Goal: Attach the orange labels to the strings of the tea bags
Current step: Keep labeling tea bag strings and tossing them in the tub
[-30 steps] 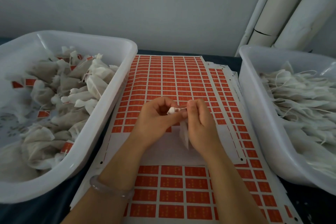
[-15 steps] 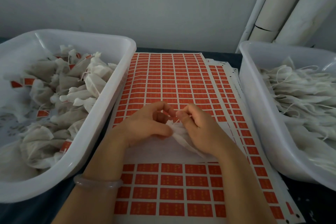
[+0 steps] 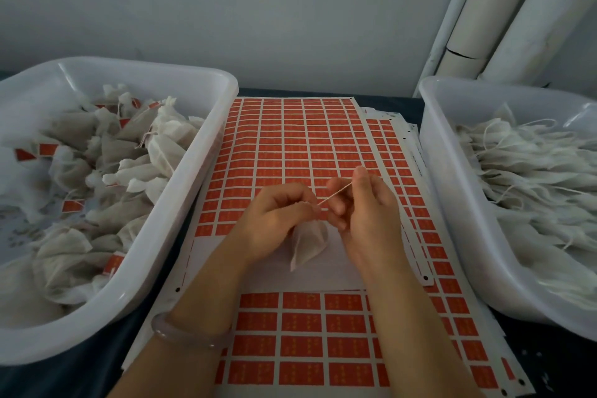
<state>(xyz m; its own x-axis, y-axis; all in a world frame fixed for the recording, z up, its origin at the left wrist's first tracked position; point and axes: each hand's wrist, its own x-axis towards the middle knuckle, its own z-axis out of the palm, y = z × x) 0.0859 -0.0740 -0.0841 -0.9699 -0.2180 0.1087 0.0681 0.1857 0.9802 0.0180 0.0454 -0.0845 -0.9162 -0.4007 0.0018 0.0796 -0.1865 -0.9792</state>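
Between tubs (image 3: 145,73), over label sheets (image 3: 290,139), left grip (image 3: 274,220) pinching tea bag (image 3: 308,245), right grip (image 3: 368,213) pinching string (image 3: 336,194)

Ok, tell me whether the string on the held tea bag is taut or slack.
Taut: the string runs in a straight line from the left hand up to the right hand, with the tea bag below them.

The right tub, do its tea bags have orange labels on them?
No, the right tub holds only plain white tea bags; no orange shows in it.
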